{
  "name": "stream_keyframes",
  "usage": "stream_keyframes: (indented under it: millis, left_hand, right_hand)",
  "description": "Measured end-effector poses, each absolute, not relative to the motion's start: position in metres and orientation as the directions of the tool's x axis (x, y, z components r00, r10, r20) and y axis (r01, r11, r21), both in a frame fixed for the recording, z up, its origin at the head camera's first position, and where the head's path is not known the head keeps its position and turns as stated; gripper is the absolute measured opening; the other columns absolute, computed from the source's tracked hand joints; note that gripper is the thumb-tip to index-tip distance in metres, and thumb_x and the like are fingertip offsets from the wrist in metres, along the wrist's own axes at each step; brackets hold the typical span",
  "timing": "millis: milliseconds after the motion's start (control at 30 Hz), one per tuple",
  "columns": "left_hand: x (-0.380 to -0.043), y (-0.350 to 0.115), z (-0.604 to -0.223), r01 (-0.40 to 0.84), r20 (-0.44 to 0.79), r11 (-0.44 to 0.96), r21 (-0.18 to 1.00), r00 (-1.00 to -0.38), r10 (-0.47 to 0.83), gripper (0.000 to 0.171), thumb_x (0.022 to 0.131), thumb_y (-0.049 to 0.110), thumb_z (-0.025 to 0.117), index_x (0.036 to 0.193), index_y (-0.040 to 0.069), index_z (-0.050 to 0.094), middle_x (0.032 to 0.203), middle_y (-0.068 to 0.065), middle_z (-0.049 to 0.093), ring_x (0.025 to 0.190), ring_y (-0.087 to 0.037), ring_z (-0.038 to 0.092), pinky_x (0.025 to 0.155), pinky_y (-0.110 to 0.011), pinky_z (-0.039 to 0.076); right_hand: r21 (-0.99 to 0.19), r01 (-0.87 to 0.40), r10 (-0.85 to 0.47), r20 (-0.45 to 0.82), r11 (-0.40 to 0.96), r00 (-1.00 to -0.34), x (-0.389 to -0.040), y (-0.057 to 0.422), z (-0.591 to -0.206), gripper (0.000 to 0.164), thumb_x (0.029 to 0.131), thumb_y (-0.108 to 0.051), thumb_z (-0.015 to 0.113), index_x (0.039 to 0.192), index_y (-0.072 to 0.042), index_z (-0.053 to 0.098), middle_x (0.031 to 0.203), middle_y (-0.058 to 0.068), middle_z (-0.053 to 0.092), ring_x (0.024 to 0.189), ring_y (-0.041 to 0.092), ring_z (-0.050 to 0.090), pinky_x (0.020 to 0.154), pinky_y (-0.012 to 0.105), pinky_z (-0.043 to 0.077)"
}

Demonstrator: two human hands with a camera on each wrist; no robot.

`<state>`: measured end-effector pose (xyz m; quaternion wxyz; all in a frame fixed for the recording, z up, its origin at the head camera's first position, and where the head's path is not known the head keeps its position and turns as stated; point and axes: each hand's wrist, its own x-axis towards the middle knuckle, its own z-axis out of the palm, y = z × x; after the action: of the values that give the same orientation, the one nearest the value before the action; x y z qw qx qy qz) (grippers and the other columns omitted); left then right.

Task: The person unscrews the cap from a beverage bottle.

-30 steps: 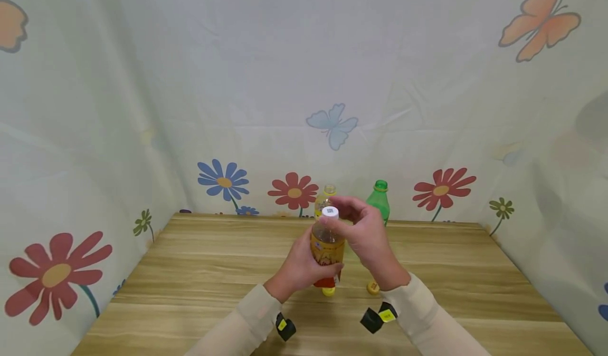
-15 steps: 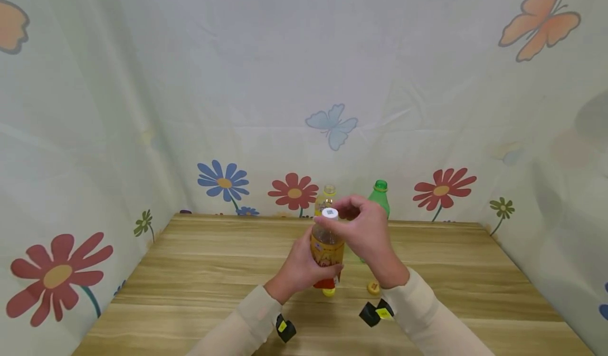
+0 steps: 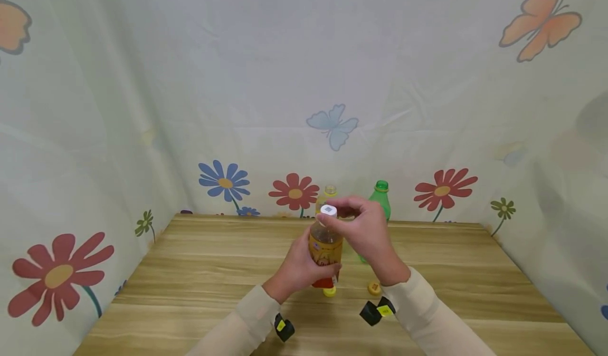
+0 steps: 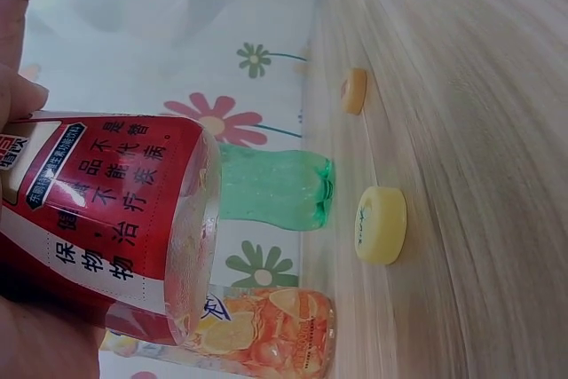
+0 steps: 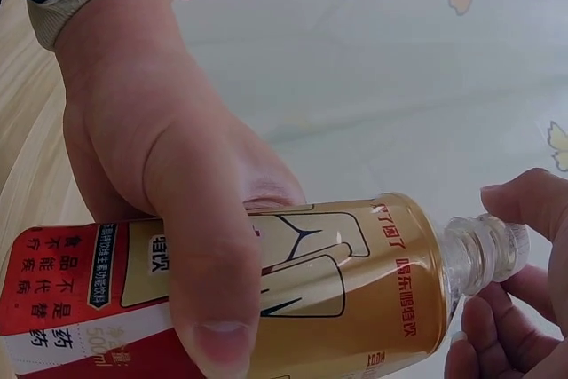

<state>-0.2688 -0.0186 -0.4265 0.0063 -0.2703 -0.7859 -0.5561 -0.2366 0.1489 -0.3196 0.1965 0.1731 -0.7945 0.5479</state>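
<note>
In the head view my left hand (image 3: 296, 269) grips a gold-and-red drink bottle (image 3: 325, 250), holding it nearly upright above the table. The right wrist view shows that hand's thumb (image 5: 217, 308) lying across the label. My right hand (image 3: 368, 229) pinches the bottle's white cap (image 3: 328, 210) between thumb and curled fingers. That cap (image 5: 516, 248) sits at the end of the clear neck (image 5: 470, 255); whether its thread is engaged cannot be told. Below the bottle's base lie a yellow cap (image 4: 382, 225) and, farther right in the head view, an orange-yellow cap (image 3: 374, 288).
Behind my hands stand an uncapped green bottle (image 3: 381, 200) and an uncapped clear bottle (image 3: 330, 191) with an orange-fruit label (image 4: 284, 326). The wooden table (image 3: 214, 271) meets a flowered cloth backdrop (image 3: 266, 150) at its back and sides.
The bottle has shifted very slightly left and its white cap tips a little more. My right thumb and fingers have moved slightly around the cap; the left hand keeps its grip.
</note>
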Motion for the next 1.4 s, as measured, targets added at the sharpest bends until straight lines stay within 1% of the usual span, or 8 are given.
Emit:
stream_keyframes:
  millis: [267,467,667,800,967,1067,1233,1400]
  left_hand:
    - [-0.269,-0.021,-0.426,0.443,0.322,0.227,0.868,-0.848,0.421,0.076,0.084,0.026,0.085,0.146,0.03,0.04,0.132,0.007,0.06,0.117,-0.016,0.063,0.105,-0.041,0.053]
    - [-0.27,-0.026,-0.426,0.442,0.324,0.236,0.866,-0.853,0.409,0.074,0.085,0.026,0.085,0.145,0.028,0.041,0.133,0.006,0.06,0.118,-0.017,0.063,0.106,-0.043,0.054]
    - [-0.273,-0.032,-0.423,0.445,0.333,0.234,0.864,-0.855,0.398,0.074,0.082,0.024,0.086,0.142,0.024,0.043,0.131,0.004,0.062,0.116,-0.017,0.064,0.105,-0.042,0.054]
    - [-0.279,-0.037,-0.423,0.45,0.338,0.24,0.86,-0.856,0.391,0.075,0.081,0.025,0.087,0.142,0.021,0.044,0.131,0.002,0.063,0.116,-0.019,0.065,0.104,-0.043,0.055]
    - [-0.287,-0.047,-0.424,0.449,0.343,0.256,0.856,-0.864,0.369,0.08,0.081,0.028,0.088,0.145,0.022,0.041,0.135,0.001,0.062,0.122,-0.024,0.065,0.106,-0.048,0.054]
    - [-0.293,-0.053,-0.425,0.439,0.338,0.264,0.859,-0.872,0.354,0.08,0.081,0.03,0.088,0.145,0.025,0.041,0.136,0.002,0.062,0.122,-0.024,0.065,0.107,-0.049,0.053]
    - [-0.303,-0.063,-0.424,0.415,0.323,0.275,0.867,-0.889,0.324,0.079,0.081,0.026,0.088,0.144,0.023,0.041,0.135,0.0,0.062,0.122,-0.027,0.064,0.107,-0.051,0.053]
    - [-0.316,-0.072,-0.424,0.403,0.319,0.274,0.873,-0.898,0.304,0.081,0.08,0.024,0.088,0.145,0.023,0.04,0.134,0.0,0.062,0.121,-0.027,0.064,0.107,-0.052,0.053]
  right_hand:
    - [-0.825,-0.461,-0.066,0.467,0.326,-0.882,-0.239,0.149,-0.32,0.03,0.082,-0.027,0.087,0.107,-0.013,0.079,0.102,0.006,0.077,0.092,0.021,0.07,0.078,0.031,0.061]
    - [-0.842,-0.458,-0.078,0.455,0.285,-0.887,-0.243,0.151,-0.323,0.031,0.082,-0.027,0.088,0.107,-0.013,0.078,0.101,0.007,0.076,0.091,0.023,0.069,0.077,0.03,0.061]
    - [-0.838,-0.481,-0.081,0.477,0.259,-0.875,-0.246,0.152,-0.326,0.03,0.082,-0.026,0.088,0.108,-0.014,0.078,0.103,0.007,0.075,0.092,0.023,0.068,0.077,0.026,0.06]
    - [-0.84,-0.479,-0.08,0.475,0.255,-0.876,-0.245,0.151,-0.327,0.033,0.082,-0.028,0.087,0.11,-0.015,0.078,0.104,0.006,0.075,0.092,0.023,0.068,0.078,0.026,0.059]
    - [-0.852,-0.467,-0.079,0.462,0.236,-0.883,-0.246,0.151,-0.329,0.034,0.082,-0.029,0.087,0.111,-0.015,0.077,0.105,0.006,0.075,0.094,0.022,0.069,0.078,0.025,0.058]
    - [-0.851,-0.479,-0.089,0.472,0.214,-0.877,-0.248,0.15,-0.333,0.032,0.082,-0.026,0.088,0.11,-0.015,0.077,0.106,0.006,0.075,0.095,0.022,0.069,0.08,0.024,0.058]
    - [-0.857,-0.481,-0.121,0.466,0.185,-0.877,-0.251,0.148,-0.34,0.032,0.083,-0.023,0.087,0.111,-0.014,0.077,0.11,0.006,0.075,0.097,0.022,0.069,0.083,0.024,0.06]
    - [-0.864,-0.461,-0.141,0.44,0.2,-0.887,-0.254,0.144,-0.35,0.032,0.082,-0.024,0.087,0.11,-0.014,0.077,0.109,0.006,0.076,0.095,0.024,0.069,0.079,0.025,0.06]
